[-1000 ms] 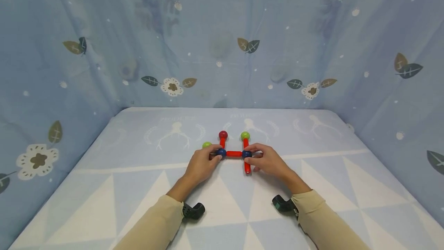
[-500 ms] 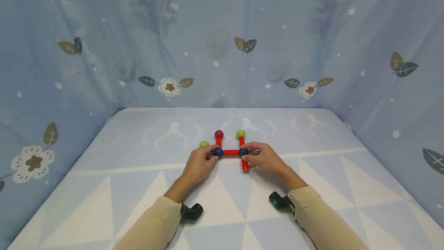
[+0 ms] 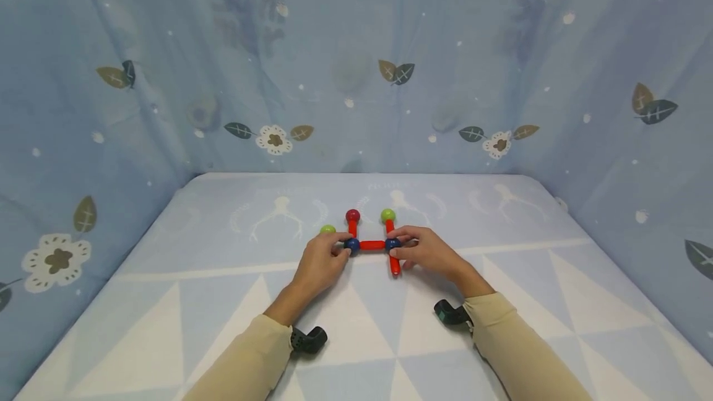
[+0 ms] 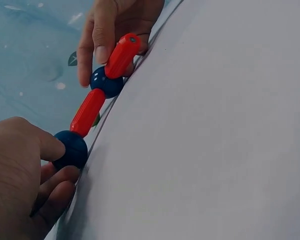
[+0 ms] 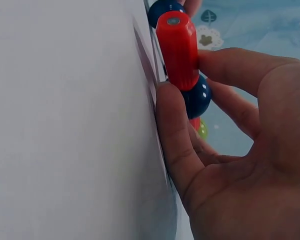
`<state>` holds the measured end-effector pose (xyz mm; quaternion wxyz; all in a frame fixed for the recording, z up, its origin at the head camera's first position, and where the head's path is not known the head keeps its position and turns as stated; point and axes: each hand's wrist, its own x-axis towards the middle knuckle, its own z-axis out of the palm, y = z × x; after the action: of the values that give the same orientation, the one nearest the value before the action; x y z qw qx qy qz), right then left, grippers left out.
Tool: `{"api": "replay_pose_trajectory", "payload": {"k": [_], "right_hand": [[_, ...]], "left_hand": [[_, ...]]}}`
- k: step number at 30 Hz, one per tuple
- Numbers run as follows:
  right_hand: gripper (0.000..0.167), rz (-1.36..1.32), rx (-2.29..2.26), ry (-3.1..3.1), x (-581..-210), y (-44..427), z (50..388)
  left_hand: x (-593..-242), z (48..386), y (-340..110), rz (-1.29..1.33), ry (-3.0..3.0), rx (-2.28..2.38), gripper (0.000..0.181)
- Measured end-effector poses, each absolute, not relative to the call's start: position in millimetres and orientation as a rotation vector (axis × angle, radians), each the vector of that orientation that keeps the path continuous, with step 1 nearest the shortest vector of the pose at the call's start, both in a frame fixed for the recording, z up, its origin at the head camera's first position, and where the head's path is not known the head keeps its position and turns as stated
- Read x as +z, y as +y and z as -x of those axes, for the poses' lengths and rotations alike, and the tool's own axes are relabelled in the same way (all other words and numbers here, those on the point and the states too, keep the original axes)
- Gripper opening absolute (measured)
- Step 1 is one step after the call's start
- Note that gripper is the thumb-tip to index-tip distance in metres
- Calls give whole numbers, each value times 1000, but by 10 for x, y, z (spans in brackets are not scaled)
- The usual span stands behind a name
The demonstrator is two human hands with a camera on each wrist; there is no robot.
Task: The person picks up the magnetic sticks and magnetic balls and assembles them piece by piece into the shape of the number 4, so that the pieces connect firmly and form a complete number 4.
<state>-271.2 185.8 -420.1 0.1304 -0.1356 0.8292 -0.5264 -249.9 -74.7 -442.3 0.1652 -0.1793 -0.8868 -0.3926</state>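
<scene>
A joined piece of red sticks and coloured balls, seemingly magnetic building parts, lies on the table. My left hand (image 3: pixel 323 263) pinches its left blue ball (image 4: pixel 72 150) between thumb and fingers. At the other end of the crosswise red stick (image 3: pixel 372 245), my right hand (image 3: pixel 431 258) pinches the right blue ball (image 5: pixel 197 100), its thumb also touching the near red stick (image 5: pixel 179 52). Beyond the blue balls, further red sticks end in a dark red ball (image 3: pixel 353 216) and a green ball (image 3: pixel 388 215). Another green ball (image 3: pixel 328 228) shows partly behind my left hand.
A pale patterned cloth (image 3: pixel 334 339) covers the table. Blue printed curtains (image 3: pixel 356 98) stand behind it and at both sides. Black camera mounts (image 3: pixel 309 340) are strapped at both wrists.
The head view shifts slightly. My right wrist has risen a little, while both hands keep their hold and the joined piece stays nearly in place.
</scene>
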Motion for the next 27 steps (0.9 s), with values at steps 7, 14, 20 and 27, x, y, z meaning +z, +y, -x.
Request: {"api": "replay_pose_trajectory", "payload": {"k": [7,14,20,27], "right_hand": [[41,409,-1543,2420,-4199,1830,2682],[41,395,-1548,2441,-4201,1832,2659],[40,377,-1547,2443,-4199,1822,2642],[41,390,-1542,2453,-4212,1834,2652]], "left_hand": [[-4376,2533,-835,448,-2439,-1122,16],[-4321,2595,-934,316,-2396,-1107,16],[-4339,2648,-1025,260,-2493,-1123,32],[-4376,2703,-1055,323,-2611,-1122,46]]}}
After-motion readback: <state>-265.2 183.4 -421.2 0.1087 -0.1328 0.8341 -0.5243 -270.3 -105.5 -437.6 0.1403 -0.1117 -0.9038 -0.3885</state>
